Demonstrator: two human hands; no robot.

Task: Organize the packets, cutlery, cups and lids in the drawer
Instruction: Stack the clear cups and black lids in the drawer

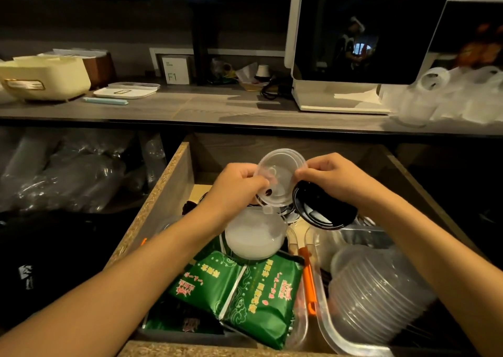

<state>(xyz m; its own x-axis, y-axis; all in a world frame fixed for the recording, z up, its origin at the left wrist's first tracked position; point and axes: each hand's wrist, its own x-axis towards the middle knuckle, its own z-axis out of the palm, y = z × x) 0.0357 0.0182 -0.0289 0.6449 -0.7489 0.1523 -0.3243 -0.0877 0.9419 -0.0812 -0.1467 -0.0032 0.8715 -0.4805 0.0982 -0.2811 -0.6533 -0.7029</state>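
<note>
While held above open wooden drawer point(174, 182), clear round plastic lid point(281, 177) pinched by left hand point(235, 183) and right hand point(330, 177); black round plastic lid point(324, 209) gripped under right hand.

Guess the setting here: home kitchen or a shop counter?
Probably a drinks or takeaway counter, not certain. The open drawer holds green packets and a stack of clear lids, clear cups crowd the countertop, and a white countertop machine stands beside them. Both hands hold a clear lid.
</note>
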